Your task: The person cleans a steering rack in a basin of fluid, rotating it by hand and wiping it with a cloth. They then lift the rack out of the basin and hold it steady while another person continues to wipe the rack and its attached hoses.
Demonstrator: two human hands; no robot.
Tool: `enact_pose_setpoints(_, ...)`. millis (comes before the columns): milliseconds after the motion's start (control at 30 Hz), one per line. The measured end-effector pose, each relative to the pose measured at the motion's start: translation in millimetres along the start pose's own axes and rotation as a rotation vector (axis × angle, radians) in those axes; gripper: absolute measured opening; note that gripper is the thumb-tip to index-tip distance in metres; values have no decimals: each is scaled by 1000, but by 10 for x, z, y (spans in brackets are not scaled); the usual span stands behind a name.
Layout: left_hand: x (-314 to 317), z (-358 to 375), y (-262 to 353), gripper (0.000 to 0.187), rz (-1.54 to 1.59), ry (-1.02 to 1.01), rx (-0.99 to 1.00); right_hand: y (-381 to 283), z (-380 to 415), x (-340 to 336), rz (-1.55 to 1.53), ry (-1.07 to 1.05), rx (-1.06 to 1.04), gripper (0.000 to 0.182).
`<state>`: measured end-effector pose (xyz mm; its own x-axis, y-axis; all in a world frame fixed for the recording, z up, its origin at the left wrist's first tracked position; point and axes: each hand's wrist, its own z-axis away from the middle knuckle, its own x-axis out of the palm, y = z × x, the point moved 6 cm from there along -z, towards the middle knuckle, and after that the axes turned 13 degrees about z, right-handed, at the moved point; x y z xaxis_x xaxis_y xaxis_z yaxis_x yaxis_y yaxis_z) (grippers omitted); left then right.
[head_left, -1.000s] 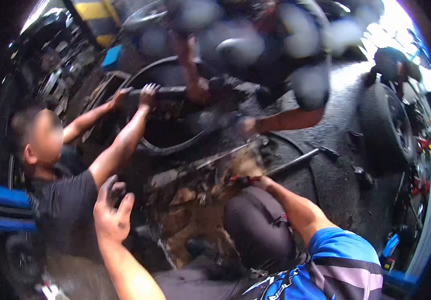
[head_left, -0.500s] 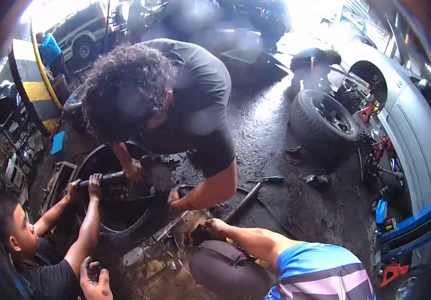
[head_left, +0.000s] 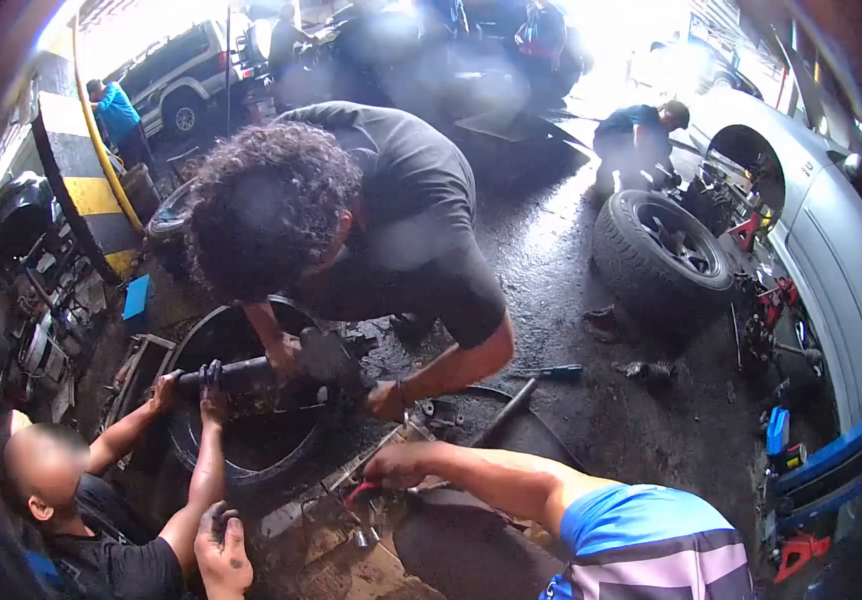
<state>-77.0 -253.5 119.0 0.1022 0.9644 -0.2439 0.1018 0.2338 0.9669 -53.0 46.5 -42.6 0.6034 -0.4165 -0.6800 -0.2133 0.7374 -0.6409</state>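
Note:
My right hand (head_left: 398, 466) reaches from the blue sleeve and is closed round a red-handled tool (head_left: 359, 491), most of it hidden by the fingers. It is over a piece of cardboard (head_left: 351, 572) with small metal sockets (head_left: 366, 539) on it. At the lower left, my left hand (head_left: 223, 552) is raised with the thumb up, its blackened fingers loosely curled and holding nothing. Ahead, two co-workers grip a black cylindrical car part (head_left: 241, 376) above a tyre (head_left: 251, 470) lying flat. One crouches at the left; the other bends over from the front.
A dark pipe (head_left: 507, 412) lies just beyond my right hand. Farther right are a screwdriver (head_left: 551, 372) and a wheel (head_left: 666, 245). A silver car (head_left: 831, 250) stands at the right, near a blue lift arm (head_left: 836, 465). Piled parts (head_left: 46, 325) line the left.
My right hand has moved left, and the red handle now shows below it. My left hand appears farther right and slightly higher. The bending co-worker's arm has shifted right; the whole view has shifted too.

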Motion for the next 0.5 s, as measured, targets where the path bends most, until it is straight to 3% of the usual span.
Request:
enact_pose_setpoints(33, -3, -36, -124, 39, 2, 10, 10, -126, -69, -72, 12, 3, -7, 20)
enact_pose_setpoints(100, 49, -117, -270, 25, 29, -106, 71, -553, -194, -243, -346, -15, -205, 17)
enact_pose_setpoints(133, 140, -106, -393, 21, 259, -62, -121, -747, -253, -343, -327, -14, -216, 17)
enact_pose_setpoints(167, 252, -127, -315, 21, 142, -128, 38, -1069, -234, -579, -176, 265, -488, 16)
enact_pose_setpoints(200, 342, -82, -425, 21, 416, -170, -194, -1344, -142, -771, -21, 543, -755, 14)
enact_pose_setpoints(233, 543, 31, -359, 20, 689, -213, -426, -1423, -277, -771, -13, 543, -764, 14)
enact_pose_setpoints(300, 650, 81, -329, 20, 728, -239, -399, -1439, -414, -854, -240, 809, -784, 14)
enact_pose_setpoints(333, 720, 93, -350, 20, 765, -269, -384, -1729, -144, -1055, -34, 798, -767, 15)
enact_pose_setpoints(433, 893, 52, -483, 20, 875, -357, -355, -1545, -365, -1000, -28, 654, -721, 21)
enact_pose_setpoints(467, 870, -24, -559, 20, 682, -242, -354, -1486, -448, -959, -28, 576, -696, 23)
enact_pose_setpoints(500, 833, -32, -577, 20, 682, -237, -358, -1445, -533, -888, -27, 496, -673, 26)
